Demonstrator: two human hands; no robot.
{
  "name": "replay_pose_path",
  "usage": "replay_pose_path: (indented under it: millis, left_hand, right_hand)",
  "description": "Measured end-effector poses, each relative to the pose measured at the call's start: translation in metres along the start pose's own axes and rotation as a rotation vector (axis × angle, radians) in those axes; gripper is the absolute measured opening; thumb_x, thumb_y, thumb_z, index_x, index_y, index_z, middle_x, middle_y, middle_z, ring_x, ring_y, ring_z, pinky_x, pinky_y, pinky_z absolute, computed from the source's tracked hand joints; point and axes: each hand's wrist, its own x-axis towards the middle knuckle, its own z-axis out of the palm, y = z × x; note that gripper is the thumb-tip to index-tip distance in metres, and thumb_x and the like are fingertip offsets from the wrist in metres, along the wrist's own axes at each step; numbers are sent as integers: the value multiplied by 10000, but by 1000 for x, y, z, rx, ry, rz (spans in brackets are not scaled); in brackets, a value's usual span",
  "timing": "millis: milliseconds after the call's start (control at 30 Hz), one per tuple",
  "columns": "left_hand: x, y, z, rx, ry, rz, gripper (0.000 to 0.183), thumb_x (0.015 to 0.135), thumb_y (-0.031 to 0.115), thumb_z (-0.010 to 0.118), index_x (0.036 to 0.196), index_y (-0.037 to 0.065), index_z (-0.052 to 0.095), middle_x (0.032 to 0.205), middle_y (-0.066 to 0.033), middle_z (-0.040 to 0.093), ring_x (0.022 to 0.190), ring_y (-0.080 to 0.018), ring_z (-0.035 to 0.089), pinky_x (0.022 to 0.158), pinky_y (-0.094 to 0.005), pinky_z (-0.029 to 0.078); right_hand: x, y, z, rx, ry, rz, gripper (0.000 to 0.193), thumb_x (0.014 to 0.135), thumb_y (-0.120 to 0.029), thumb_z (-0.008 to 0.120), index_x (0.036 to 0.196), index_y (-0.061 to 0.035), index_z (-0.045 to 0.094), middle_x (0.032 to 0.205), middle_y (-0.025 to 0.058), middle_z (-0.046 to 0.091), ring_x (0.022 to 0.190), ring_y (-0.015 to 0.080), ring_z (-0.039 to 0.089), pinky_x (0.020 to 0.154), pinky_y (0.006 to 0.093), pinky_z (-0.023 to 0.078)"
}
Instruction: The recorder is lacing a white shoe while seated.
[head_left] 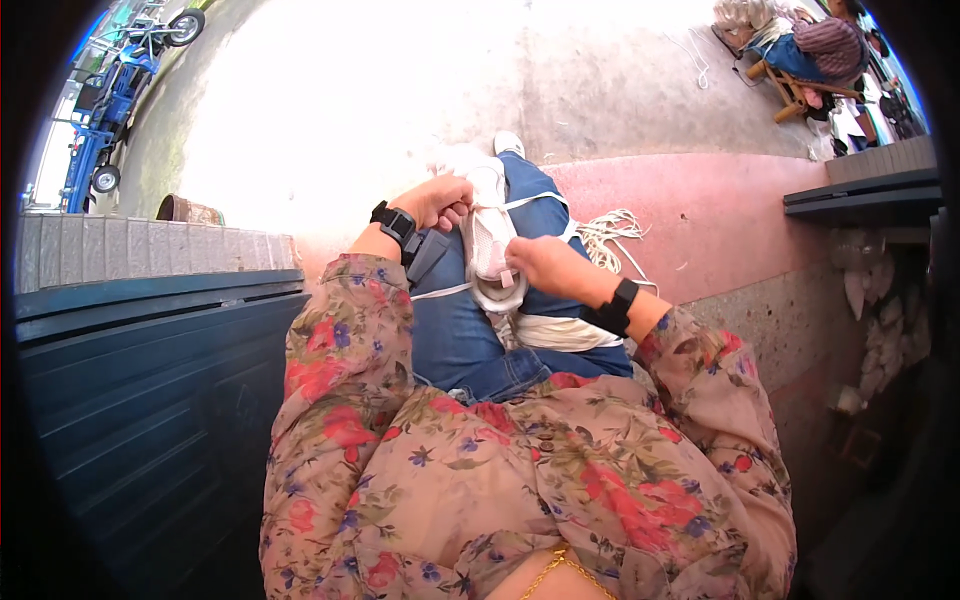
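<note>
A pale pink and white sneaker (492, 238) lies lengthwise between my thighs, with a small pink tab (507, 281) at its near end. My left hand (443, 203) is closed at the sneaker's upper left side, its fingertips on a white shoelace. A length of white lace (535, 199) stretches from the shoe over my right thigh. On the shoe's right edge, near the opening, my right hand (545, 263) is closed in a pinch; what its fingers hold is hidden. More white laces (570, 333) lie across my right thigh.
A loose bundle of cream laces (612, 232) hangs beside my right leg. Dark blue metal panels (150, 380) flank my left, and a dark ledge (860, 200) is at right. Another person (825, 50) sits far right; a blue three-wheeled vehicle (105, 110) stands far left.
</note>
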Motion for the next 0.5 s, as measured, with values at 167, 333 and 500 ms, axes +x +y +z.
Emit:
replay_pose_path:
  millis: [167,333,500]
  left_hand:
    - [-4,1,8,210,88,63,134,736,101,461,607,96,421,511,43,358,391,-57,323,320,-191,226]
    - [2,-6,4,496,380,446,141,712,88,461,715,20,585,570,-77,515,486,-155,489,403,-283,362]
    - [15,-5,27,1016,547,985,129,661,65,520,743,26,611,669,-164,584,699,-296,590,622,-371,461]
  right_hand:
    - [-5,0,7,35,-6,35,112,810,-140,492,843,-38,525,704,202,565,692,368,565,589,414,448]
    - [-7,-1,7,44,1,53,124,815,-132,486,838,-19,530,692,192,570,678,354,571,589,399,448]
    - [-7,4,10,168,0,132,178,820,-191,485,816,-16,515,708,224,555,708,390,549,619,447,433]
